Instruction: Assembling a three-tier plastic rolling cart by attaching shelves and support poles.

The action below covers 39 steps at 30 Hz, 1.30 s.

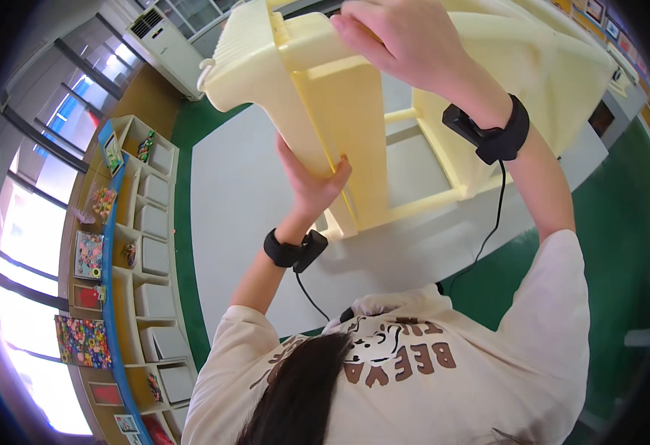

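A large pale yellow plastic frame [555,67] with a ribbed end panel [247,44], crossbars and side walls is tipped up on a white table. My left hand [312,178] grips the upright edge of the end section, thumb on the inner face and fingers around the outer side. Above it, at the top of the frame, my right hand [410,41] is closed with the fingers curled. What it holds, if anything, is hidden behind the fingers. Each wrist carries a black strap with a small box and a cable.
The white table [236,193] lies beneath the frame, with green floor [629,245] around it. To the left runs a shelf unit [143,259] with white bins and colourful crafts. A white air conditioner [165,52] stands at the far left.
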### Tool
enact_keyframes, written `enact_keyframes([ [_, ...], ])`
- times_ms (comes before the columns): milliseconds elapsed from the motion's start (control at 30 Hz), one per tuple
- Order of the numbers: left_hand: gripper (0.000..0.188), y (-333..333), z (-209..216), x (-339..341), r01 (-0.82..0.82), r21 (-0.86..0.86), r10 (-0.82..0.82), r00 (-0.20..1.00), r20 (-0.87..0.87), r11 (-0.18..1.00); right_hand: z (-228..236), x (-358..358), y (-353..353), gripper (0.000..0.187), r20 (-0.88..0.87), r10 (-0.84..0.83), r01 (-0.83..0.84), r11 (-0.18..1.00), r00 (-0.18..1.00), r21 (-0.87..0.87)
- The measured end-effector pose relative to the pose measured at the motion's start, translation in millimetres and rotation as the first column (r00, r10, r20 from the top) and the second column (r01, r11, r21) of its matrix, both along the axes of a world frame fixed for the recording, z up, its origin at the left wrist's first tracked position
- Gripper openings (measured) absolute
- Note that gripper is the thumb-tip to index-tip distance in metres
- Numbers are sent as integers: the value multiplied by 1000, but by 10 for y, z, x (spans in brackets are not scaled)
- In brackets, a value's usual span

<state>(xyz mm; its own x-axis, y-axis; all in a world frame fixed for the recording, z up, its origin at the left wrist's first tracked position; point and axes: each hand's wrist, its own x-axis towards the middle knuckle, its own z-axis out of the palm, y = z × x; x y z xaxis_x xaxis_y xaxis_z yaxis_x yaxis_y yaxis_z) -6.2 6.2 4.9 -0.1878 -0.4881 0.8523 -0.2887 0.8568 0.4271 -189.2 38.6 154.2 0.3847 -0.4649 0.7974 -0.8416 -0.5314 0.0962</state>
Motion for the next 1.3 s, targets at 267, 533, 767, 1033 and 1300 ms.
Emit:
enact_keyframes([
  [267, 80, 37, 26, -2, 67, -17, -68, 997, -26, 998, -1188, 87, 336, 45, 468, 129, 13, 957, 874, -290],
  [533, 86, 59, 3, 11, 117, 208, -117, 993, -11, 971, -2018, 1057, 281, 93, 696, -32, 32, 999, 717, 13],
  [767, 92, 13, 15, 107, 366, 236, -387, 921, 48, 900, -2132, 1099, -16, 96, 735, -205, 266, 963, 646, 35],
  [1033, 75, -114, 26, 415, 306, 219, -338, 932, 130, 926, -2055, 1080, 97, 87, 685, -189, 169, 981, 703, 97],
  [1300, 57, -446, -170, 919, 360, 361, -285, 927, -245, 860, -2135, 850, 479, 82, 709, -152, 44, 985, 689, 168],
])
